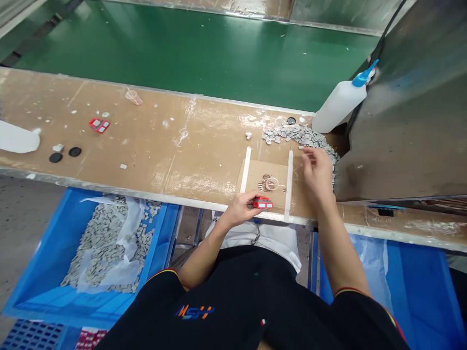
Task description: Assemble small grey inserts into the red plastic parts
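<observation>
My left hand [241,209] is closed around the rear of a small red toy vehicle part [263,203] with pale blue windows, just above the table's front edge. Over the right side of the table, my right hand [318,172] has its thumb and fingers pinched together, with a small grey piece [301,147] at the tips. Beside it spreads a pile of small flat grey pieces [308,136], partly hidden by this hand. Between the hands, a small clear cup [272,183] with a thin stick stands on a cardboard sheet marked with brown rings.
White strips [289,184] flank the cardboard. A white squeeze bottle [339,107] with a blue nozzle stands behind the pile, beside a metal panel [408,107]. Another red part [99,125] and black discs [56,157] lie left. Below is a blue bin [47,262] of grey pieces; beyond, a green belt [204,53].
</observation>
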Demonstrator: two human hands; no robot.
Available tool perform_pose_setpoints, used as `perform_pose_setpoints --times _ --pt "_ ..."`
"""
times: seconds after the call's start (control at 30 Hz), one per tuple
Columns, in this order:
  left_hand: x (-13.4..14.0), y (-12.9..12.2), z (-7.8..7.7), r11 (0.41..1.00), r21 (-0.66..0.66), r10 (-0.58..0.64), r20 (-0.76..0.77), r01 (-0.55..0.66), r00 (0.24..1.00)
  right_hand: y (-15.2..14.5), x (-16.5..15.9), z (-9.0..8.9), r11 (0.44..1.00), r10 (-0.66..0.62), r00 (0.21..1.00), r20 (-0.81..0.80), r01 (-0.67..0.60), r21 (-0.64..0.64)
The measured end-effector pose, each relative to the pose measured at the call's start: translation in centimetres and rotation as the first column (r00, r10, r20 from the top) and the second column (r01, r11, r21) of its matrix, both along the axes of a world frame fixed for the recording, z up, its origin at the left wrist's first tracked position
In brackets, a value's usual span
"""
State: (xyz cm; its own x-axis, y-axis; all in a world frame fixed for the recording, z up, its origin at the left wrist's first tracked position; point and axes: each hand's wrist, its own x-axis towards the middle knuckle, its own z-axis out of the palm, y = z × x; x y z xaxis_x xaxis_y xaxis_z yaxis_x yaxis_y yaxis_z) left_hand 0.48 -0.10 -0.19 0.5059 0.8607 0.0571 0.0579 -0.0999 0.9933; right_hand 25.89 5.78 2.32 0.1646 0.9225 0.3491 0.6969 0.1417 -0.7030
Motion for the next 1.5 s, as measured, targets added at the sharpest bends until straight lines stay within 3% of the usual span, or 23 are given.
perform_pose_setpoints --times 0.17,0.3,0.47,0.63,0.77,0.97,1.13,1.33,1.5 --pt "-0.1 0.1 0.2 1.000 0.021 -0.002 -0.008 0.002 1.000 6.2 3.3 -1.4 0.995 0.007 0.990 0.143 0.008 -0.100" --pt "-0.2 0.0 0.1 1.000 0.030 -0.002 -0.011 0.002 1.000 6.9 3.3 -1.6 0.987 0.060 0.983 0.171 -0.033 -0.159" --pt "-0.3 0.0 -0.6 0.999 0.053 -0.001 0.009 0.001 1.000 3.4 2.8 1.0 0.991 0.084 0.983 0.164 -0.064 -0.120" --pt "-0.6 0.1 -1.3 0.993 0.113 -0.034 0.044 0.028 0.998 -4.7 -1.4 4.4 0.985 0.121 0.991 -0.051 -0.126 -0.115" --pt "-0.7 0.1 -1.1 0.987 0.152 -0.059 0.012 0.056 0.998 -9.2 -5.4 3.9 0.942 0.222 0.949 -0.225 -0.268 -0.201" --pt "-0.6 0.0 -1.1 0.990 0.118 -0.072 -0.068 0.080 0.995 -9.3 -6.5 2.1 0.917 0.304 0.935 -0.181 -0.338 -0.212" --pt "-0.7 -0.1 -0.9 0.981 0.167 -0.075 -0.153 0.100 0.985 -9.2 -6.3 2.6 0.885 0.388 0.919 -0.076 -0.394 -0.247" --pt "-0.8 -0.4 -0.2 0.965 0.237 -0.062 -0.208 0.112 0.976 -10.4 -7.1 2.9 0.881 0.407 0.903 0.135 -0.350 -0.318" --pt "-0.7 -0.6 -0.4 0.958 0.274 -0.027 -0.211 0.086 0.977 -11.6 -7.0 2.9 0.857 0.430 0.903 -0.015 -0.413 -0.307"
